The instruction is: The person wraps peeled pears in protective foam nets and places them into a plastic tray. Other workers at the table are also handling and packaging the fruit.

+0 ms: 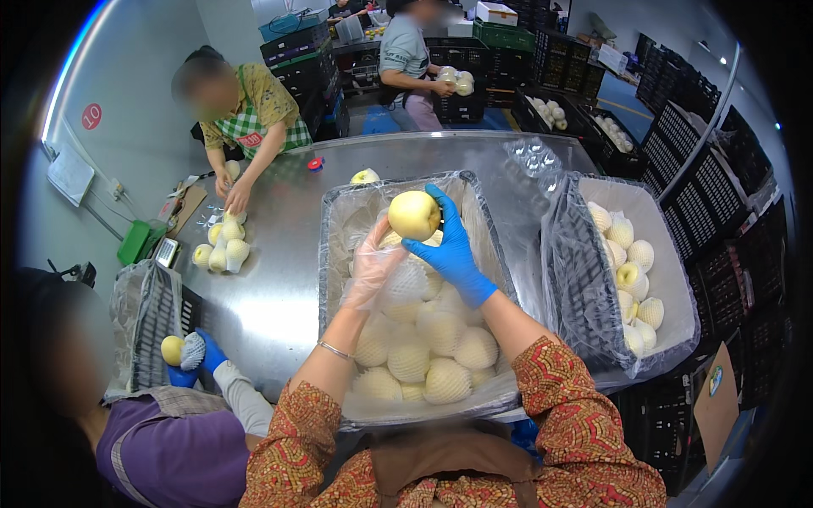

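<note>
A round pale yellow fruit (414, 216), like an apple or pear, is held bare between my two hands above a plastic-lined crate (331, 216). My left hand (375, 263), in a clear plastic glove, grips its left and lower side. On the right, my right hand (454, 251) wears a blue glove; its thumb is under the fruit and its fingers rise along the far side. A white foam net (406, 281) hangs below the fruit beside my left palm. Several fruits in foam nets (448, 381) fill the crate beneath, partly hazed by the plastic liner.
A second lined crate (673, 286) with netted fruits stands right on the metal table (273, 324). A clear moulded tray (532, 159) lies behind it. One co-worker's gloved hands (213, 352) hold a fruit at left; another's hands (238, 190) touch netted fruits (222, 247).
</note>
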### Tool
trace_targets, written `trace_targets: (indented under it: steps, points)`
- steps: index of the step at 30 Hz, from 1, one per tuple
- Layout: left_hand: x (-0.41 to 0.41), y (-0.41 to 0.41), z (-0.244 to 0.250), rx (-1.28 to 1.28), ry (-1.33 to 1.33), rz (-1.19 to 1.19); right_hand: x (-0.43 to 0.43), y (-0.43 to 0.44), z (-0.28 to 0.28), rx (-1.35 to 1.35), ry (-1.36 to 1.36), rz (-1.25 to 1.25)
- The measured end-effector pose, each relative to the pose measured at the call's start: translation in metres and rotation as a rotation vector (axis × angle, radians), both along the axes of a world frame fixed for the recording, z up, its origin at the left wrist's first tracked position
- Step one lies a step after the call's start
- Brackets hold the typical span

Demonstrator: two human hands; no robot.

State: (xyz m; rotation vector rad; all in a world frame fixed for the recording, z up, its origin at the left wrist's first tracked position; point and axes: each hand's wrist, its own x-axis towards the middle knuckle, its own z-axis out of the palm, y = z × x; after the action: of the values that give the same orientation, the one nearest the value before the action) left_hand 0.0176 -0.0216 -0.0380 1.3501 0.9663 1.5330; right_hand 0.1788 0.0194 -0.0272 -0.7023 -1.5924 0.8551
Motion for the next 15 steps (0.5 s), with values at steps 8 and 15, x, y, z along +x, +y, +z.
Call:
trace_targets:
  steps: [8,15]
  points:
    - [-0.003,0.004,-0.005,-0.351,-0.12,0.235,0.001,0.0,0.002,0.161,-0.064,-0.116]
    - [-0.012,-0.004,0.002,-0.206,-0.186,0.308,0.002,0.002,0.002,0.112,0.033,-0.124]
